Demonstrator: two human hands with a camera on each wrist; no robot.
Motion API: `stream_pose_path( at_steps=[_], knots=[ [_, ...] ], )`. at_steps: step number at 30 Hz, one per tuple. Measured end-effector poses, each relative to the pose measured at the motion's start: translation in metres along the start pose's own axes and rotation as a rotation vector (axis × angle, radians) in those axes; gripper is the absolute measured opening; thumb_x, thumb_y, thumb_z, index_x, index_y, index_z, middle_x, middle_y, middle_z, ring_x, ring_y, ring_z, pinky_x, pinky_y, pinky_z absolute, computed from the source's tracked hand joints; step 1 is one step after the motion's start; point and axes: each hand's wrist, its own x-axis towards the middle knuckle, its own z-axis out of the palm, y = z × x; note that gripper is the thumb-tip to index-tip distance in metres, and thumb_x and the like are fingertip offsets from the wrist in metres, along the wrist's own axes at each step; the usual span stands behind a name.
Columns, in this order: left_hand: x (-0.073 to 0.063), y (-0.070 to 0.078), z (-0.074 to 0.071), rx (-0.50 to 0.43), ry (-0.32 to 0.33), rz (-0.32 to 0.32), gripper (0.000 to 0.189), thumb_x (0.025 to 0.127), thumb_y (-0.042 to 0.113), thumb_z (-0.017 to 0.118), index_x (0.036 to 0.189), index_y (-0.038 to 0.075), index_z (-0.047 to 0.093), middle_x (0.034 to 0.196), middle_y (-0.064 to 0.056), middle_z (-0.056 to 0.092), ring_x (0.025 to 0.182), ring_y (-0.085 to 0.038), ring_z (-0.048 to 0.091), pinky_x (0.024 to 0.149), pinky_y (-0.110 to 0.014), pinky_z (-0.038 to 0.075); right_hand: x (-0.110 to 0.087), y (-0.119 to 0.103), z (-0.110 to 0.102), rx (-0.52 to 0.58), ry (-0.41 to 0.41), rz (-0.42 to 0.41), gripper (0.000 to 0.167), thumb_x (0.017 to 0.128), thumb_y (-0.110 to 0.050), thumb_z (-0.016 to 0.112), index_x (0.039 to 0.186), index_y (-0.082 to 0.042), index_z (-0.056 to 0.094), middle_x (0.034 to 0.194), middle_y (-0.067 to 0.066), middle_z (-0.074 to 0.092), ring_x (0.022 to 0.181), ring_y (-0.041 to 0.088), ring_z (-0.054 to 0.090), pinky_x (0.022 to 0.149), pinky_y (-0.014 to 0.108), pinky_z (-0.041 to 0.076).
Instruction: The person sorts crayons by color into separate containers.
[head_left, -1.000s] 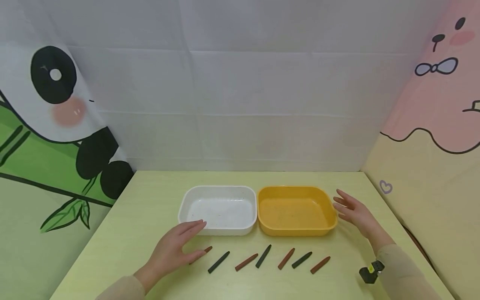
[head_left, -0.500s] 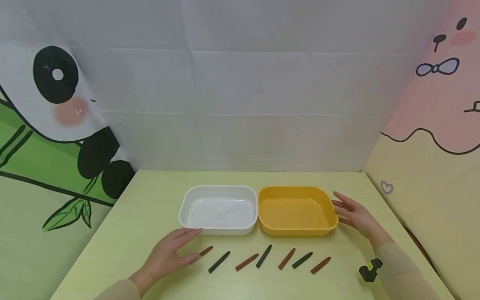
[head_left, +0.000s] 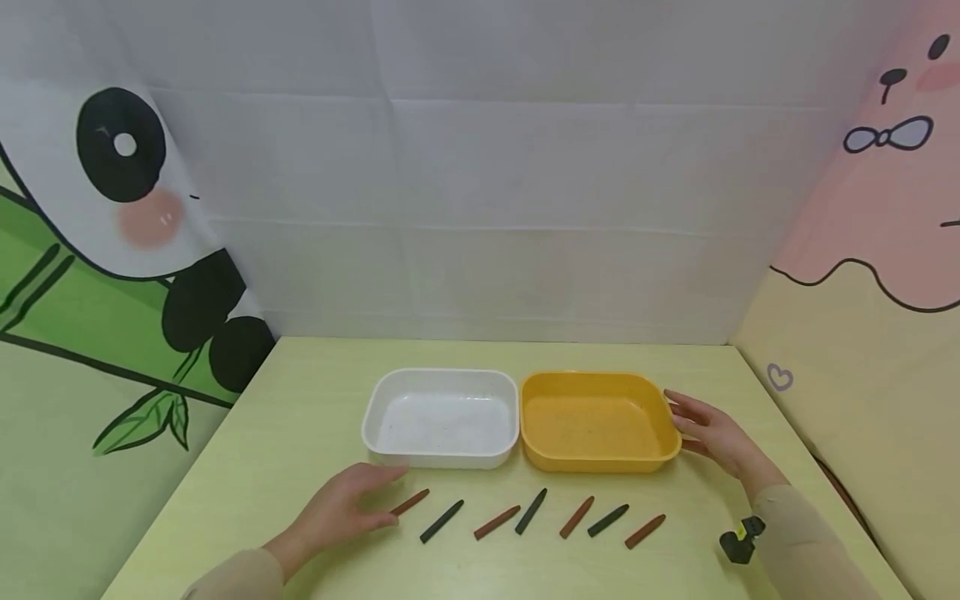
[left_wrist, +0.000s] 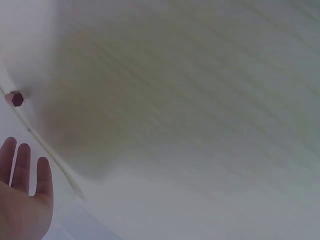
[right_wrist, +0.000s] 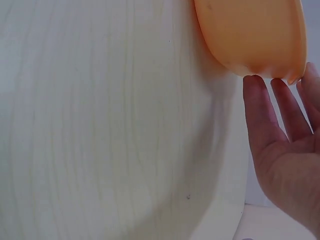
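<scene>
My left hand point(head_left: 341, 510) hovers over the table in front of the white tray point(head_left: 442, 460), its fingers loosely extended. Just beyond its thumb lies the leftmost reddish-brown crayon point(head_left: 411, 502); the left wrist view shows that crayon's six-sided end point(left_wrist: 18, 100) apart from the fingers point(left_wrist: 44, 177). At the right end of the yellow tray point(head_left: 600, 463), my right hand point(head_left: 718, 440) has its straight fingertips against the outer wall. Seen from the right wrist, those fingers point(right_wrist: 260, 107) meet the tray's end point(right_wrist: 250, 40) and its rim.
To the right of the left hand, several crayons lie in a loose row, dark green ones point(head_left: 442, 522) among reddish-brown ones point(head_left: 497, 522). Both trays stand side by side behind them. A white cloth wall point(head_left: 510, 208) closes off the table's back, with printed panels left and right.
My left hand has drawn down from the white tray's front rim to beside the leftmost crayon. My right hand has edged down and inward to the yellow tray's end. The crayons lie as before.
</scene>
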Motion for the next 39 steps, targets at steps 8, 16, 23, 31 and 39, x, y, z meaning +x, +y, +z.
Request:
stream_pose_path(
  at_steps=[8, 16, 23, 31, 39],
  knots=[
    [-0.001, 0.001, 0.007, -0.146, -0.049, -0.074, 0.055, 0.077, 0.025, 0.086, 0.127, 0.012, 0.069, 0.116, 0.005, 0.070, 0.104, -0.017, 0.062, 0.088, -0.037, 0.052, 0.000, 0.002, -0.001, 0.006, 0.002, 0.009, 0.065, 0.104, -0.021, 0.053, 0.154, 0.005, 0.021, 0.155, 0.034, 0.021, 0.116, 0.007, 0.055, 0.092, 0.034, 0.053],
    [-0.002, 0.001, 0.015, -0.221, -0.029, -0.177, 0.049, 0.077, 0.026, 0.085, 0.123, 0.014, 0.072, 0.112, 0.007, 0.071, 0.104, -0.016, 0.063, 0.088, -0.035, 0.052, 0.000, 0.001, 0.000, 0.022, -0.003, 0.000, 0.064, 0.104, -0.020, 0.052, 0.154, 0.006, 0.021, 0.154, 0.034, 0.021, 0.113, 0.003, 0.056, 0.092, 0.034, 0.053],
    [0.001, 0.000, 0.019, -0.272, -0.041, -0.226, 0.044, 0.076, 0.021, 0.086, 0.118, 0.014, 0.074, 0.106, 0.007, 0.072, 0.100, -0.015, 0.064, 0.085, -0.032, 0.053, 0.001, 0.002, 0.000, 0.023, -0.004, 0.002, 0.065, 0.104, -0.020, 0.053, 0.154, 0.006, 0.021, 0.155, 0.034, 0.020, 0.112, 0.000, 0.055, 0.091, 0.033, 0.053],
    [0.003, 0.004, 0.021, -0.340, -0.039, -0.197, 0.037, 0.077, 0.005, 0.083, 0.114, 0.007, 0.075, 0.099, 0.001, 0.073, 0.090, -0.010, 0.065, 0.076, -0.027, 0.056, 0.001, 0.005, -0.001, 0.037, 0.007, 0.015, 0.065, 0.104, -0.020, 0.054, 0.154, 0.005, 0.021, 0.156, 0.033, 0.019, 0.109, -0.005, 0.054, 0.092, 0.033, 0.052],
    [0.006, 0.006, 0.022, -0.330, -0.034, -0.179, 0.029, 0.078, -0.002, 0.080, 0.106, 0.006, 0.077, 0.094, 0.002, 0.074, 0.087, -0.009, 0.065, 0.073, -0.027, 0.056, 0.001, 0.005, -0.001, 0.042, -0.008, 0.006, 0.065, 0.104, -0.020, 0.053, 0.154, 0.005, 0.020, 0.156, 0.033, 0.016, 0.111, -0.004, 0.053, 0.092, 0.033, 0.053]
  ],
)
